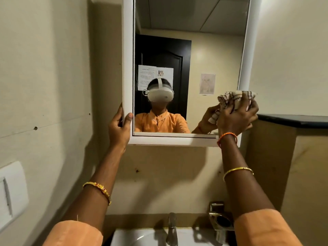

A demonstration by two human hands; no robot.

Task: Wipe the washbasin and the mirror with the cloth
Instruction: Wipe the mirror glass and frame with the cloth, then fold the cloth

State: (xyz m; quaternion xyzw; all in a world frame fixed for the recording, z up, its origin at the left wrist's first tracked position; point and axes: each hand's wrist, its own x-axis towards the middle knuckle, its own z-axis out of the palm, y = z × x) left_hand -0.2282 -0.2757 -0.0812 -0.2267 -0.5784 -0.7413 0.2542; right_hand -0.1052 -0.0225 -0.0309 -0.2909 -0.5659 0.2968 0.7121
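At centre frame, the white-framed rectangular wall mirror (186,68) fills the upper middle of the picture. The left hand (119,129) grips the frame's lower left corner, thumb on the front face, fingers wrapped behind the edge. Over at right centre, the right hand (237,117) is closed around a crumpled cream cloth with dark checked lines (232,100), pressing it against the mirror's lower right corner; the cloth bunches up above the knuckles and its reflection shows in the glass. Down at the bottom centre, the white ceramic washbasin (134,237) peeks in, with a chrome tap (171,229) rising from its back edge, well below both hands. A shiny metal holder (221,221) sits just right of the tap.
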